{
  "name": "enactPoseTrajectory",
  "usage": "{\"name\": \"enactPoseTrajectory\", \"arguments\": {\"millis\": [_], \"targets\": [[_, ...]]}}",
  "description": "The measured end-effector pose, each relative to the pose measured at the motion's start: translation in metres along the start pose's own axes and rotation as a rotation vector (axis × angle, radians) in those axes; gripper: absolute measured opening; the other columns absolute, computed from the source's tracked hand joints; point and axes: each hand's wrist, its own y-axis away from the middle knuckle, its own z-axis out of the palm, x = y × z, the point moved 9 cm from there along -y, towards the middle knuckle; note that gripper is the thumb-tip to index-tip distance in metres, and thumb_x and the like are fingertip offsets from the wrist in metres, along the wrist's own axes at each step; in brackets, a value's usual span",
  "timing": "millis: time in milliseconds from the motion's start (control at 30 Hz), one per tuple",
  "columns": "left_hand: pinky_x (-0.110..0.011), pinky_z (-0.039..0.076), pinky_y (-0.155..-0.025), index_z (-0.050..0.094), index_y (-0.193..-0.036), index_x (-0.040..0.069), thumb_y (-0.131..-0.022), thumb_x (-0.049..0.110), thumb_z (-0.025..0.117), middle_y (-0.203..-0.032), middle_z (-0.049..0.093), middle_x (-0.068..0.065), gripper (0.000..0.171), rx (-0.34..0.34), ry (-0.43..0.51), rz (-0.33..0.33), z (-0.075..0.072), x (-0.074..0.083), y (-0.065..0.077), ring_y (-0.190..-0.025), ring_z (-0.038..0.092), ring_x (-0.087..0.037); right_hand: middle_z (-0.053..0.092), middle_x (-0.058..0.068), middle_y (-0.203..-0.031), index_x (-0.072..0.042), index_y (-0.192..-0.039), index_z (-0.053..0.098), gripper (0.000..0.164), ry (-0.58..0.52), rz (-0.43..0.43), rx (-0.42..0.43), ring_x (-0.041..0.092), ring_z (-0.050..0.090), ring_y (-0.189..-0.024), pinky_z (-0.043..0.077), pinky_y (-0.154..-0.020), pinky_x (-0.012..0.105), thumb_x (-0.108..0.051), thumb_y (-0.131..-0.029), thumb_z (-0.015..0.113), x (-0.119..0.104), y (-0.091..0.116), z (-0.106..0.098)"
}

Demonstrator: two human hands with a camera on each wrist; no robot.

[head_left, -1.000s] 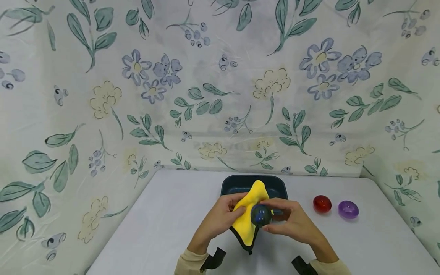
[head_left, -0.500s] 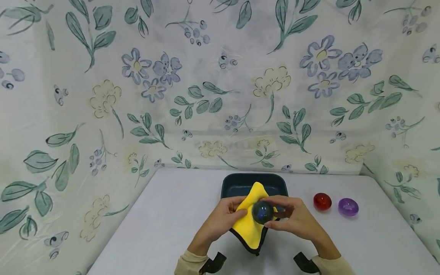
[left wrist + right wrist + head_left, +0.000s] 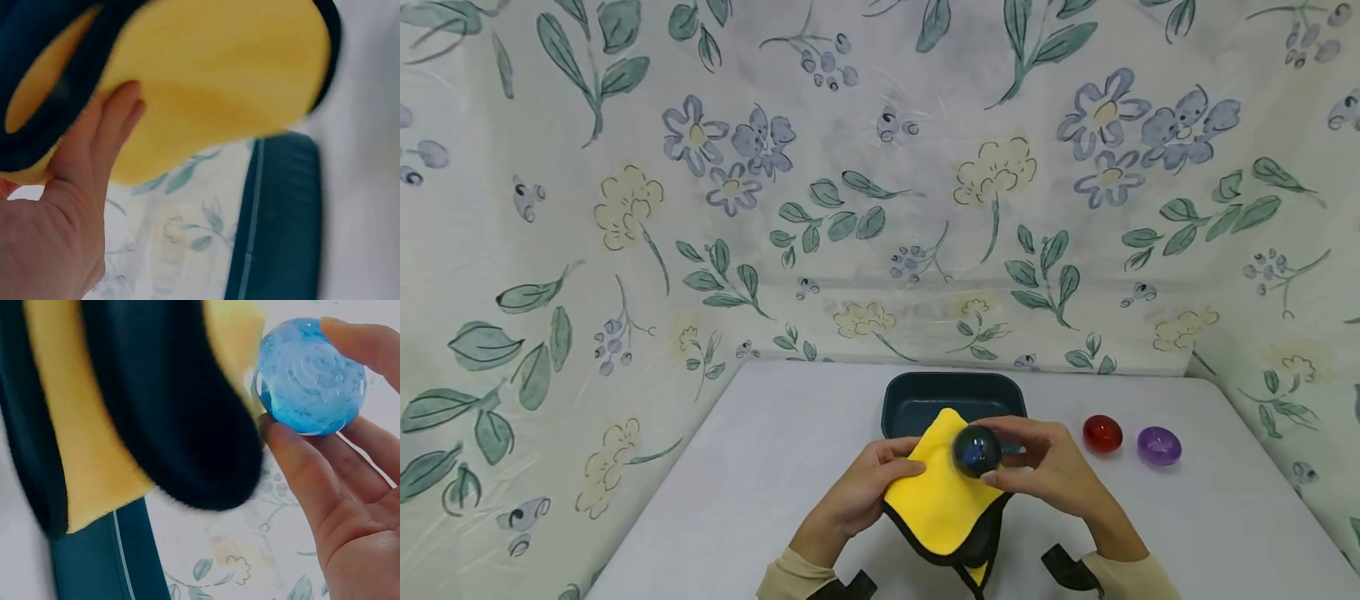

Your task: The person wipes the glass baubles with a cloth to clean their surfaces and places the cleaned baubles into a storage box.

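From the head view we see 2 hands held close together in front of a dark teal tray (image 3: 917,408) that sits near the far edge of a white table (image 3: 752,492). The left hand (image 3: 865,492) pinches a yellow cloth (image 3: 946,518) by its left side, and the left wrist view shows us 2 of its fingers lying against the yellow face. The cloth has black edging and dark patches at its lower part, and a thin black strip hangs from its bottom. The right hand (image 3: 1056,467) pinches a round, glossy ball (image 3: 977,451), with the thumb on 1 side and fingers on the other. This ball looks dark from above, but we see it as clear blue in the right wrist view. It overlaps the cloth in the head view; we cannot tell whether the 2 touch. To the right of the tray, a red ball (image 3: 1102,434) and a purple ball (image 3: 1159,447) rest on the table, near each other and apart. Behind everything, we see a floral sheet (image 3: 880,208) patterned with leaves, berries and flowers. Beige sleeves (image 3: 1131,579) cover both forearms.
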Motion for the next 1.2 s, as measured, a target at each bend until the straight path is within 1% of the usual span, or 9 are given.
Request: {"name": "enactPoseTrajectory", "arguments": {"millis": [133,267,500,633,767,867,967,1067,1200], "targets": [[-0.024,0.062,-0.084,0.04,-0.152,-0.011,-0.103,0.016,0.056,-0.114,0.075,0.0,0.058,0.025,0.041,-0.047,-0.01,-0.01,0.005,-0.091,0.076,-0.008,0.072,0.02,-0.126,-0.003,-0.131,0.068,0.05,0.001,0.015,0.011,0.011,0.074,-0.108,0.064,-0.084,0.031,-0.002,-0.083,0.083,0.002,-0.001,0.0],[-0.026,0.062,-0.087,0.041,-0.151,-0.01,-0.102,0.018,0.058,-0.119,0.074,-0.003,0.059,0.097,0.045,-0.108,-0.026,-0.026,0.016,-0.093,0.075,-0.01,0.07,0.023,-0.129,-0.003,-0.132,0.068,0.051,0.001,0.061,0.015,0.013,0.075,-0.106,0.064,-0.085,0.032,-0.005,-0.083,0.084,0.007,0.0,0.001],[-0.028,0.062,-0.089,0.04,-0.152,-0.01,-0.103,0.022,0.057,-0.119,0.074,-0.003,0.061,0.227,0.029,-0.17,-0.066,-0.049,0.046,-0.095,0.073,-0.011,0.068,0.023,-0.134,-0.006,-0.133,0.068,0.053,0.038,0.112,0.066,0.004,0.073,-0.109,0.063,-0.088,0.033,-0.009,-0.083,0.085,0.015,0.0,-0.003],[-0.028,0.062,-0.087,0.035,-0.153,-0.013,-0.103,0.023,0.057,-0.12,0.074,-0.004,0.066,0.28,0.005,-0.199,-0.089,-0.06,0.063,-0.096,0.072,-0.011,0.067,0.026,-0.134,-0.003,-0.132,0.067,0.053,0.02,0.11,0.094,0.001,0.071,-0.109,0.062,-0.089,0.031,-0.005,-0.082,0.085,0.018,-0.001,-0.007],[-0.028,0.062,-0.086,0.033,-0.153,-0.015,-0.102,0.022,0.059,-0.121,0.074,-0.006,0.068,0.324,-0.028,-0.235,-0.107,-0.069,0.079,-0.097,0.072,-0.012,0.067,0.028,-0.131,0.001,-0.13,0.067,0.052,0.013,0.102,0.127,-0.001,0.07,-0.109,0.061,-0.087,0.026,-0.002,-0.082,0.084,0.021,-0.002,-0.012],[-0.029,0.062,-0.088,0.034,-0.151,-0.017,-0.102,0.021,0.059,-0.124,0.073,-0.008,0.068,0.338,-0.053,-0.254,-0.116,-0.076,0.087,-0.099,0.071,-0.013,0.068,0.028,-0.13,0.002,-0.13,0.067,0.051,0.01,0.108,0.146,-0.001,0.07,-0.109,0.06,-0.088,0.022,-0.001,-0.082,0.084,0.024,-0.005,-0.014],[-0.03,0.062,-0.089,0.034,-0.151,-0.018,-0.102,0.02,0.059,-0.125,0.072,-0.009,0.067,0.336,-0.065,-0.276,-0.121,-0.084,0.093,-0.101,0.071,-0.013,0.069,0.026,-0.13,0.001,-0.13,0.067,0.051,0.006,0.128,0.153,-0.001,0.07,-0.109,0.06,-0.089,0.021,-0.003,-0.082,0.084,0.028,-0.009,-0.016],[-0.032,0.062,-0.09,0.033,-0.151,-0.019,-0.102,0.02,0.059,-0.129,0.071,-0.012,0.068,0.335,-0.071,-0.298,-0.124,-0.09,0.096,-0.103,0.071,-0.014,0.069,0.025,-0.13,0.0,-0.131,0.068,0.052,-0.007,0.151,0.161,0.001,0.07,-0.108,0.059,-0.091,0.022,-0.005,-0.082,0.085,0.032,-0.014,-0.017],[-0.034,0.062,-0.093,0.032,-0.151,-0.019,-0.102,0.02,0.059,-0.137,0.066,-0.021,0.068,0.353,-0.079,-0.321,-0.127,-0.095,0.097,-0.106,0.071,-0.015,0.07,0.023,-0.131,-0.003,-0.132,0.068,0.051,-0.013,0.182,0.182,0.002,0.07,-0.107,0.059,-0.092,0.021,-0.008,-0.083,0.085,0.04,-0.02,-0.019]]}}
